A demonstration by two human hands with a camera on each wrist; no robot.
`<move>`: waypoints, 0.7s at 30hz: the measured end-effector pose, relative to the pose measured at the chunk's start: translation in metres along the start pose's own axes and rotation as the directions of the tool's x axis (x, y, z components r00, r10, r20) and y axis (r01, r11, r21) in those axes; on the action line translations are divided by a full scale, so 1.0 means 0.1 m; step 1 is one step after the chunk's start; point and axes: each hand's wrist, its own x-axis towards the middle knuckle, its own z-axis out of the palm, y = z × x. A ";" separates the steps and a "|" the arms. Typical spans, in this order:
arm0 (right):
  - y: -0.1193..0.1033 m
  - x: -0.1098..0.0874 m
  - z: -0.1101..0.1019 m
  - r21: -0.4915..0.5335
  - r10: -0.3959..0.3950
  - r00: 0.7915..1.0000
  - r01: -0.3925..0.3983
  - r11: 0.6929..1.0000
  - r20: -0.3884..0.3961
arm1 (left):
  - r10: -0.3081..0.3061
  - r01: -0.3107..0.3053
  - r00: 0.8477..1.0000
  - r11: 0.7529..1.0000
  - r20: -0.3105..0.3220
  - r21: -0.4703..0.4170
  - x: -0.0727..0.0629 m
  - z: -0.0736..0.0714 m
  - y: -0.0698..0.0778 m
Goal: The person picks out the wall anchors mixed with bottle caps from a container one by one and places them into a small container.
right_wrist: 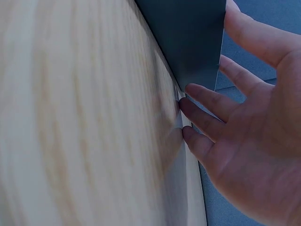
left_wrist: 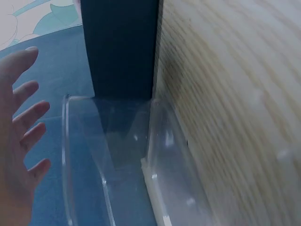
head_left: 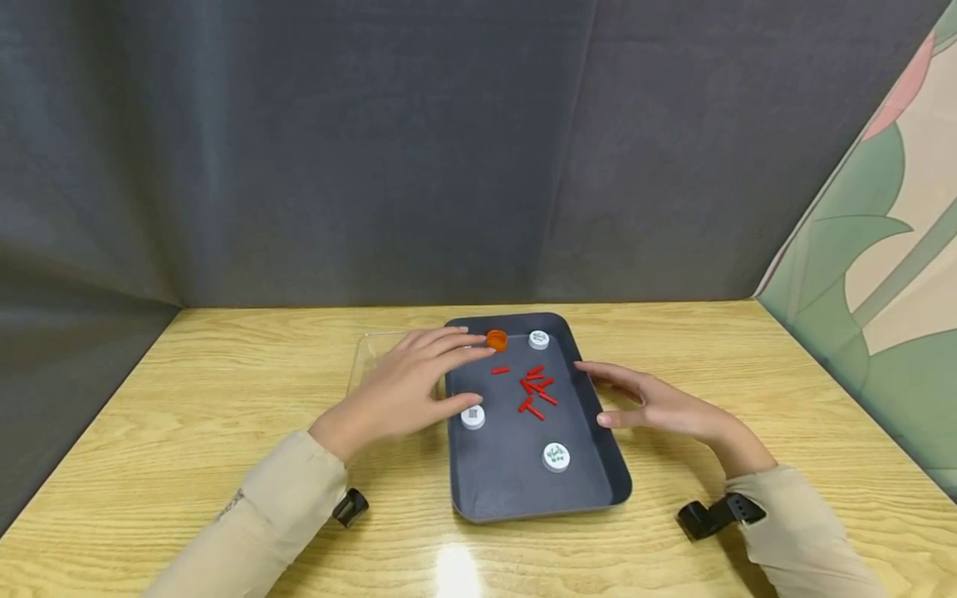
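A dark grey tray lies on the wooden table. In it are several short red sticks, an orange round cap and three white round caps, one at the back, one at the left, one in front. My left hand hovers over the tray's left rim with fingers stretched out, holding nothing. Its thumb tip is just above the left white cap. Along the tray's right side is my right hand, fingers extended; in the right wrist view its fingertips are by the tray's outer wall.
Left of the tray, partly beneath my left hand, stands a clear plastic box. A dark curtain hangs behind the table. At the right is a cloth with a leaf pattern.
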 end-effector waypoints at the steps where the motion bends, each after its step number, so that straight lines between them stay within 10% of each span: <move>1: -0.01 0.00 0.00 0.001 -0.001 1.000 0.001 1.000 0.001 | -0.001 0.001 1.000 1.000 0.005 -0.010 0.02 0.01 0.00; 21: -0.02 -0.01 0.00 0.021 0.016 1.000 -0.016 1.000 0.011 | 0.004 0.018 0.992 0.984 0.123 -0.179 0.51 0.27 0.05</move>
